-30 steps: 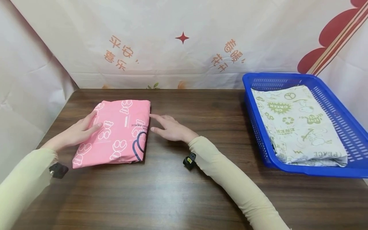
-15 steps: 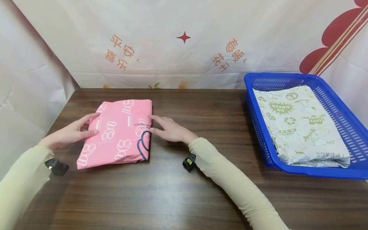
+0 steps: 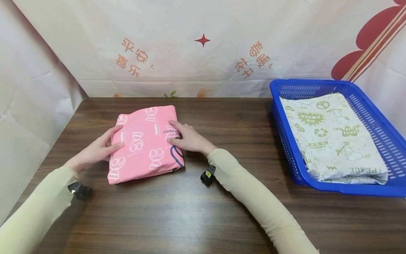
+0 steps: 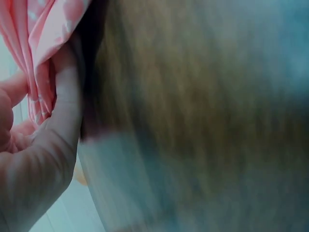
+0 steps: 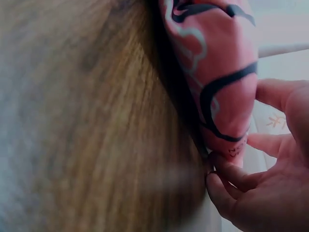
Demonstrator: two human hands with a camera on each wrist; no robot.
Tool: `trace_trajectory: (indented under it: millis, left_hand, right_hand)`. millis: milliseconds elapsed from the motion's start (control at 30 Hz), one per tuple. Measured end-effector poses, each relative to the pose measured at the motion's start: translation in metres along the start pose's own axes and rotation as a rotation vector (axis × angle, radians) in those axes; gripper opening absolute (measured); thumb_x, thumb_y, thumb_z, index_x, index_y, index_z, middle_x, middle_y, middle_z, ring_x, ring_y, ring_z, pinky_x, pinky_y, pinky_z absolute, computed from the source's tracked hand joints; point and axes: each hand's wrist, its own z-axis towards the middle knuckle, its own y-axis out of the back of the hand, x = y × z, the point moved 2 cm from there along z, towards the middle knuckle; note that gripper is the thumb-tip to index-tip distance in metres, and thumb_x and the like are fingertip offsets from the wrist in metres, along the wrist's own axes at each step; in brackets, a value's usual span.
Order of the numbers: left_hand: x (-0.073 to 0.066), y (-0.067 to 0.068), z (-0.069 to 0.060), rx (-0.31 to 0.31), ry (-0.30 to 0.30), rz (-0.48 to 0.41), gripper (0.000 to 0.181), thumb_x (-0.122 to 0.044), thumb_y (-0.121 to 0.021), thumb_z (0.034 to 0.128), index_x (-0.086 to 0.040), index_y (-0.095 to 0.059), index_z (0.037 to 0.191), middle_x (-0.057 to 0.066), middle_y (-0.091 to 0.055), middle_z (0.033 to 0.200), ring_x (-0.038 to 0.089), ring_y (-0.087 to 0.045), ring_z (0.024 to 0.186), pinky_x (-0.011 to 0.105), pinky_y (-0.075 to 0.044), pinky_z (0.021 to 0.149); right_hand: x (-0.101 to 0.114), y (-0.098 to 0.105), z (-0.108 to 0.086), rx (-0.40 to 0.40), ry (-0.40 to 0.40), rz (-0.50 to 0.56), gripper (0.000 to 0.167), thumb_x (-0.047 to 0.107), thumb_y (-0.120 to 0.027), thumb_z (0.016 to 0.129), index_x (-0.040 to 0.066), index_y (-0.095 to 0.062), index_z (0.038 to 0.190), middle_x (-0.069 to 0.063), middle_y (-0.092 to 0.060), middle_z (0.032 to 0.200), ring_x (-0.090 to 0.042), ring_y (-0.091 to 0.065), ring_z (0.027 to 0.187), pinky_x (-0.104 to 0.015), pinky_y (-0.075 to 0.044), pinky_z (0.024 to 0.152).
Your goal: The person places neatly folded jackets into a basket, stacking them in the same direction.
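Note:
A folded pink cloth (image 3: 142, 144) with white figures lies on the left half of the table, slightly turned. The left hand (image 3: 96, 150) grips its left edge; in the left wrist view that hand (image 4: 46, 140) has fingers under the layered folds (image 4: 43, 63) and the thumb on the other side. At the cloth's right edge is the right hand (image 3: 193, 140), thumb and a finger on top. In the right wrist view the right hand (image 5: 275, 174) has other fingers at the underside of the pink cloth (image 5: 222, 87), beside the dark wood.
A blue perforated basket (image 3: 287, 155) stands on the right side of the brown table (image 3: 228, 120), holding a folded white cloth with green prints (image 3: 339, 141). A pale printed curtain (image 3: 203, 67) hangs behind the table's far edge.
The pink cloth has shifted right and turned a little. The left hand has moved right with it, its fingers now round the edge; the right hand's fingers have come onto the cloth's top.

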Motion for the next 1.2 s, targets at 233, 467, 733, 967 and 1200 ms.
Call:
trace_trajectory:
  millis: [233,467,733,967,1200]
  left_hand:
    - [-0.003,-0.006,-0.003,0.037,-0.018,-0.013,0.081,-0.02,-0.057,0.0991,-0.018,0.001,0.156,0.024,-0.054,0.115,0.028,-0.066,0.092,0.039,-0.056,0.073]
    - [-0.005,-0.003,-0.008,0.131,-0.025,0.026,0.099,-0.013,-0.07,0.0883,-0.023,0.002,0.156,0.027,-0.025,0.143,0.041,-0.048,0.12,0.032,-0.051,0.084]
    - [-0.009,-0.007,-0.001,0.091,-0.048,-0.024,0.094,-0.007,-0.067,0.0902,-0.019,-0.001,0.156,0.03,-0.041,0.126,0.023,-0.064,0.093,0.037,-0.055,0.076]
    - [-0.012,-0.012,0.003,0.069,-0.059,-0.056,0.088,-0.006,-0.065,0.0921,-0.017,-0.005,0.156,0.032,-0.035,0.133,0.028,-0.06,0.099,0.045,-0.056,0.074]
    - [-0.022,-0.013,0.005,-0.035,-0.037,0.009,0.083,-0.017,-0.069,0.0908,-0.015,-0.017,0.155,0.029,-0.042,0.131,0.03,-0.059,0.105,0.042,-0.056,0.073]
  right_hand:
    - [-0.002,0.004,0.0,0.052,-0.024,-0.013,0.077,0.038,-0.066,0.089,0.021,-0.029,0.153,-0.013,-0.048,0.128,-0.021,-0.042,0.11,-0.038,-0.039,0.092]
    - [-0.004,0.006,-0.001,0.084,-0.027,-0.04,0.079,0.042,-0.064,0.089,0.021,-0.025,0.154,-0.014,-0.049,0.122,-0.02,-0.044,0.105,-0.036,-0.041,0.088]
    - [-0.004,0.007,-0.002,0.071,-0.045,0.019,0.081,0.04,-0.065,0.089,0.018,-0.023,0.155,-0.015,-0.043,0.139,-0.021,-0.041,0.12,-0.039,-0.037,0.101]
    - [-0.004,0.014,-0.008,0.058,-0.078,0.132,0.084,0.036,-0.07,0.086,0.016,-0.025,0.154,-0.014,-0.038,0.146,-0.022,-0.038,0.128,-0.041,-0.034,0.106]
    - [-0.003,0.025,-0.015,0.023,-0.173,0.312,0.082,0.028,-0.076,0.083,0.016,-0.033,0.151,-0.012,-0.043,0.143,-0.021,-0.041,0.121,-0.039,-0.036,0.103]
